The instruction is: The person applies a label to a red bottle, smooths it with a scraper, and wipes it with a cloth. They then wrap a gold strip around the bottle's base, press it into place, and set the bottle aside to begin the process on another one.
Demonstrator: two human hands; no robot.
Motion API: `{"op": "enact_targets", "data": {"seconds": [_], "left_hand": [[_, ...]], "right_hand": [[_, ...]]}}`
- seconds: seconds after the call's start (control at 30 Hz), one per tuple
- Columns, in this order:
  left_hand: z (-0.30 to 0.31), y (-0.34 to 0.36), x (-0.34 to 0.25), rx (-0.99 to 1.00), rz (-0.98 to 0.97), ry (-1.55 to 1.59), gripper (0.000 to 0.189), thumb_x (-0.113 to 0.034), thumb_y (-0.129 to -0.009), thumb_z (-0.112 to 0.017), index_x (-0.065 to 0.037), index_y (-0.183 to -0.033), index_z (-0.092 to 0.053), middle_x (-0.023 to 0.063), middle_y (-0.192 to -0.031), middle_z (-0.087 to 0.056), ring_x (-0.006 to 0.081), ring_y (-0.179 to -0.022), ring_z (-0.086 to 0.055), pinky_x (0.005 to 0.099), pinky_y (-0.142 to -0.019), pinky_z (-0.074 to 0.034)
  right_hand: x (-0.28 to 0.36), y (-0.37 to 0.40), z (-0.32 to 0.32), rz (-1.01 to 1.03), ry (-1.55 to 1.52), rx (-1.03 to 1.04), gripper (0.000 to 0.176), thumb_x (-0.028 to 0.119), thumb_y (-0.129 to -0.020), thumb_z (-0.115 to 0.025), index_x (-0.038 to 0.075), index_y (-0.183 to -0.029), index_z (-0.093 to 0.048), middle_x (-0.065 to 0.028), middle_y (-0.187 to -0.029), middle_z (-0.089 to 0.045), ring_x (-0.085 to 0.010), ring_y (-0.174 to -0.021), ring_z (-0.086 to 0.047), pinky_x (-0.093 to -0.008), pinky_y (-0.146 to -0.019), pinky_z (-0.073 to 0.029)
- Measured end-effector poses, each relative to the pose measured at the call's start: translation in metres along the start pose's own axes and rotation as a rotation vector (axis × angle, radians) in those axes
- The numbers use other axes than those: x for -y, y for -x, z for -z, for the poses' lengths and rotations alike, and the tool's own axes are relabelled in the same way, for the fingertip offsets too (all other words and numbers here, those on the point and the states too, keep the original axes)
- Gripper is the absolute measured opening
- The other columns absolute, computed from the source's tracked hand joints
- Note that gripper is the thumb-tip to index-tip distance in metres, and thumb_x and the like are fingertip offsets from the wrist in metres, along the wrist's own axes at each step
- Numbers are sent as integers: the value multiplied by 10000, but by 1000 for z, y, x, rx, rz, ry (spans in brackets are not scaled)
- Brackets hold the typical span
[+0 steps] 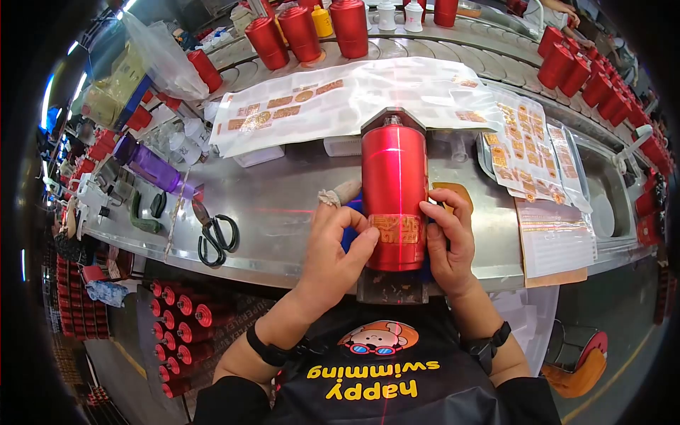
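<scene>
A glossy red metal bottle (394, 170) lies lengthwise before me in a dark holder (392, 290), with red laser lines crossing it. Around its near end sits a patterned gold decal (395, 230). My left hand (329, 237) is at the bottle's left side, its thumb on the decal's left edge. The forefinger points away from me and wears a pale wrap. On the opposite side, my right hand (452, 244) has curled fingers, with the fingertips at the bottle and the decal's right edge. Part of each hand's fingers is hidden.
Decal sheets (283, 106) cover the back of the steel bench, with more gold sheets (524, 145) at right near a sink (605, 205). Scissors (212, 230) and a purple bottle (150, 166) lie at left. Behind, red bottles (350, 28) stand on a conveyor (397, 46).
</scene>
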State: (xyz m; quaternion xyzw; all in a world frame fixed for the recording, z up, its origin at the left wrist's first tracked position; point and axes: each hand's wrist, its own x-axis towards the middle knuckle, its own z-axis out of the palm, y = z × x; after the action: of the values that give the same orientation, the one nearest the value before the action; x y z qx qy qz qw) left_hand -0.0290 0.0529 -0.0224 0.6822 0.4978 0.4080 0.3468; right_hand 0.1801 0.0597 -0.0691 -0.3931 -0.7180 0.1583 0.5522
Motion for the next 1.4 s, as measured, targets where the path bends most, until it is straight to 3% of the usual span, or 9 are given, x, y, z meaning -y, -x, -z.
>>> {"op": "enact_targets", "data": {"seconds": [0.13, 0.23, 0.3, 0.6, 0.7, 0.8, 0.93, 1.23, 1.4], "left_hand": [[2, -2, 3, 32, 180, 246, 165, -178, -887, -632, -18, -867, -600, 230, -1329, -514, 276, -1261, -463, 376, -1077, -290], [1, -5, 4, -18, 15, 62, 198, -211, -868, -680, -29, -831, -612, 130, -959, -500, 245, -910, -496, 340, -852, -395], [-4, -5, 8, -88, -111, -22, 206, -221, -871, -681, -31, -823, -619, 121, -936, -497, 236, -898, -489, 335, -842, -391], [-3, -4, 7, -62, -68, 58, 201, -210, -886, -665, -26, -813, -630, 135, -925, -516, 270, -932, -502, 371, -889, -386], [-6, -5, 11, -124, -164, -7, 207, -218, -891, -662, -26, -816, -638, 133, -913, -515, 278, -929, -498, 386, -898, -379], [-9, -5, 16, -156, -211, -19, 214, -226, -895, -661, -32, -806, -644, 125, -895, -517, 277, -918, -492, 395, -891, -372], [-8, -2, 9, -108, -93, -3, 212, -224, -895, -659, -42, -786, -650, 112, -862, -522, 268, -893, -483, 386, -858, -368], [-8, -4, 10, -117, -95, 7, 213, -217, -887, -662, -43, -766, -636, 103, -796, -507, 267, -864, -466, 373, -831, -362], [-5, -4, 14, -59, -114, -58, 208, -216, -916, -634, -29, -828, -624, 103, -948, -511, 204, -921, -482, 325, -867, -371]], "right_hand": [[-2, 1, -1, -15, -15, 0, 307, -29, -918, -559, 66, -1197, -645, -156, -1251, -500, -293, -1151, -499, -334, -901, -453], [-1, 1, -1, -34, -31, -1, 304, -24, -920, -560, 66, -1198, -646, -156, -1254, -500, -291, -1152, -499, -338, -902, -454], [0, 1, -1, -34, -31, -4, 303, -21, -922, -561, 66, -1199, -646, -156, -1256, -500, -290, -1150, -500, -338, -900, -455], [9, 2, 4, -23, -11, 21, 309, 201, -946, -615, 104, -1238, -646, -156, -1300, -478, -321, -1183, -475, -376, -928, -442], [24, -12, 14, 219, 212, 188, 365, 314, -922, -641, 145, -1245, -653, -154, -1327, -469, -357, -1183, -466, -422, -953, -439], [33, -18, 17, 228, 273, 238, 400, 354, -879, -677, 174, -1236, -664, -151, -1348, -464, -381, -1182, -457, -465, -971, -437], [33, -19, 20, 246, 259, 267, 397, 341, -857, -701, 172, -1215, -677, -157, -1365, -460, -387, -1189, -450, -474, -981, -435], [32, -19, 20, 237, 263, 281, 398, 335, -834, -722, 175, -1197, -688, -159, -1353, -475, -386, -1194, -454, -473, -989, -430], [27, -15, 19, 188, 225, 244, 400, 337, -848, -707, 156, -1204, -681, -157, -1342, -483, -376, -1190, -464, -467, -988, -426]]}}
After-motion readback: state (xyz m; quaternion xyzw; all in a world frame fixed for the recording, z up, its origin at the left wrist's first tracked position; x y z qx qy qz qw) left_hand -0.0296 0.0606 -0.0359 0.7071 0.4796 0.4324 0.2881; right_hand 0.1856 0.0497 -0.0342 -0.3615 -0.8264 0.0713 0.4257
